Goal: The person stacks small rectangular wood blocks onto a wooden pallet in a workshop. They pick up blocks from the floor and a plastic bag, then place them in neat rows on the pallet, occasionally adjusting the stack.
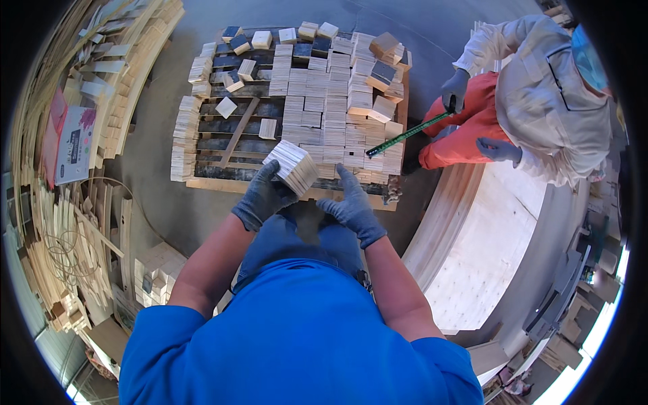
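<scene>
Gloved left hand [262,196] grips a stack of square wood blocks [293,166] above a block-covered pallet [223,183]; gloved right hand [352,206] spread open beside it, seemingly ready to steady the stack for placing.

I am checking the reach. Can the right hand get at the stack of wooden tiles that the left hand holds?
Probably yes. The right hand is open, beside the stack of wooden tiles gripped by the left hand, and nothing lies between them; only a small gap remains.
</scene>
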Demonstrator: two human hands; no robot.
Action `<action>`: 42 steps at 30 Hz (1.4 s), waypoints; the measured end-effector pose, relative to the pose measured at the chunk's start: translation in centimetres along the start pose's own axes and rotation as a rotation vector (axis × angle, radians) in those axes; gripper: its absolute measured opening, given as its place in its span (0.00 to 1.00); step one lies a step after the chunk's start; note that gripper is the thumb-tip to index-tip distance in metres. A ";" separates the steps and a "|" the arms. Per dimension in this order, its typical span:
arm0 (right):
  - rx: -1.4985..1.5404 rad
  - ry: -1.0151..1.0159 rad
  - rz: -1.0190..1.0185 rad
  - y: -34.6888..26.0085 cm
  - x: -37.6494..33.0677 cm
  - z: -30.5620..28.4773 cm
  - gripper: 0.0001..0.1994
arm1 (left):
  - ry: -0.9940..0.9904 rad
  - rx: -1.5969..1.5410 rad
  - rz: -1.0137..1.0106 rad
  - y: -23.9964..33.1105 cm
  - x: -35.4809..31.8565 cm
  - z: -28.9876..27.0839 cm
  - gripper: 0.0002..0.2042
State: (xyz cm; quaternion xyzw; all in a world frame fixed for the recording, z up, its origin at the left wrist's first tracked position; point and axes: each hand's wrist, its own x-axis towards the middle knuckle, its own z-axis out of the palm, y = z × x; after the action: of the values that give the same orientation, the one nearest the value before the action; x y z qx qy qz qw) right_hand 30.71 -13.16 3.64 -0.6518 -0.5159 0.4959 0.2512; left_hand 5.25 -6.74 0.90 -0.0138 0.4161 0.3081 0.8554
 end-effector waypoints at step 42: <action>0.575 -0.006 0.342 11.0 4.5 -1.2 0.46 | 0.056 0.610 -0.020 -5.5 8.4 3.7 0.28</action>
State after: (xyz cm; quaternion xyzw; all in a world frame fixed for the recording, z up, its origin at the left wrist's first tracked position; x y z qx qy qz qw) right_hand 36.31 -12.50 -6.90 -0.6301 -0.2388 0.6579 0.3363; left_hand 14.69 -5.79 -4.02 0.2309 0.5125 0.1601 0.8114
